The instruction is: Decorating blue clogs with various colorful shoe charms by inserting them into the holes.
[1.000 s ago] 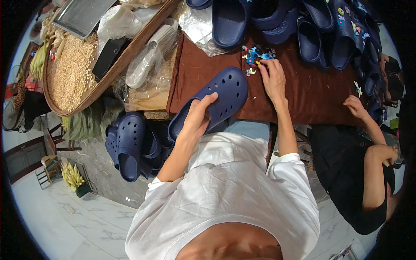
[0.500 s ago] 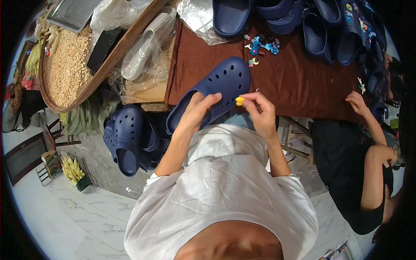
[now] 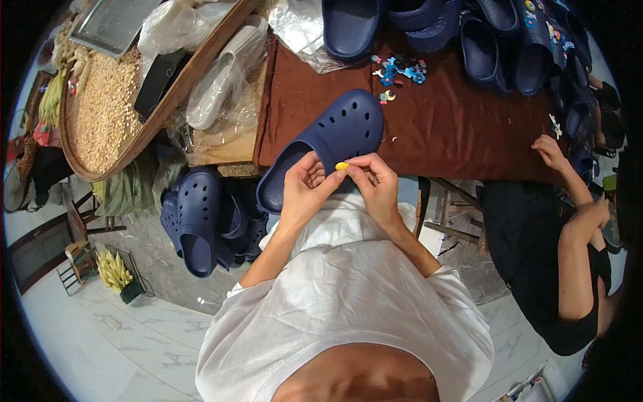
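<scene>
A navy blue clog (image 3: 348,124) with round holes lies slanted at the front edge of the brown cloth, its toe to the upper right. My left hand (image 3: 309,184) is closed on its near side, the fingers curled into the foot opening and the thumb stretched toward my other hand. My right hand (image 3: 376,191) pinches a small yellow shoe charm (image 3: 342,166) against the near side of the clog's upper. The thumbs almost meet there, and my fingers hide the charm's underside and the hole by it.
More colourful charms (image 3: 400,70) lie on the brown cloth (image 3: 462,127). Navy clogs (image 3: 348,30) line the table's back and right. Other clogs (image 3: 199,214) are stacked at lower left. A grain basket (image 3: 100,114) and a wrapped white shoe (image 3: 221,80) stand left. Another person's hand (image 3: 550,153) rests at right.
My right hand has carried the yellow charm leftward and slightly down onto the clog's near side. My left thumb has moved down toward it. The other person's arms have shifted slightly.
</scene>
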Motion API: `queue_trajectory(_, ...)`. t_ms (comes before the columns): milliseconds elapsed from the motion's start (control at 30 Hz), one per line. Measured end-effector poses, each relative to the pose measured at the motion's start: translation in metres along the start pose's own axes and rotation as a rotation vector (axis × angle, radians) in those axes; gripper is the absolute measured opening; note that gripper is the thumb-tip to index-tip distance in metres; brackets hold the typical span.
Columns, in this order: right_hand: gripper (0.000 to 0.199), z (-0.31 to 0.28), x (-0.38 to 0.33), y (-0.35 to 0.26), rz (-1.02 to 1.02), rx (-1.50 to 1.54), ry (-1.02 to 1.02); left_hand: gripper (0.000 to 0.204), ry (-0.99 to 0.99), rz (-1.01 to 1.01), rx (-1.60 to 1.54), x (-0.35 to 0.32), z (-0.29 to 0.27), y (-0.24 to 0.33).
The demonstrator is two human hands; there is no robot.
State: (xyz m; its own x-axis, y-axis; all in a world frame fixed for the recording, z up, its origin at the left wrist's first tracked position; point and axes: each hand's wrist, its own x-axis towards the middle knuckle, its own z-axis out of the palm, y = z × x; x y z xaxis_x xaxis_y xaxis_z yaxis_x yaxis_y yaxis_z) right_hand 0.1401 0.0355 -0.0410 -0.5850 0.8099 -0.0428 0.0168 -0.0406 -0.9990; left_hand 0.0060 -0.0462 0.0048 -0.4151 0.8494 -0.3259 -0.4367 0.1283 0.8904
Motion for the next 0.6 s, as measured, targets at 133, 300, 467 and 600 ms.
queue_trajectory(133,0.01,0.006,-0.001,0.003,0.028,0.077,0.07,0.034,0.059,0.068,0.032,0.0,0.003,-0.012)
queue_trajectory(300,0.011,0.004,0.001,0.009,0.032,0.212,0.047,0.033,0.091,0.127,0.094,0.004,0.005,-0.018)
queue_trajectory(467,0.011,0.003,-0.002,-0.001,0.026,0.058,0.073,0.03,0.129,0.13,0.092,0.004,0.008,-0.017)
queue_trajectory(600,0.012,0.002,-0.001,-0.001,0.0,-0.016,0.053,0.03,0.157,0.163,0.158,0.008,0.012,-0.018)
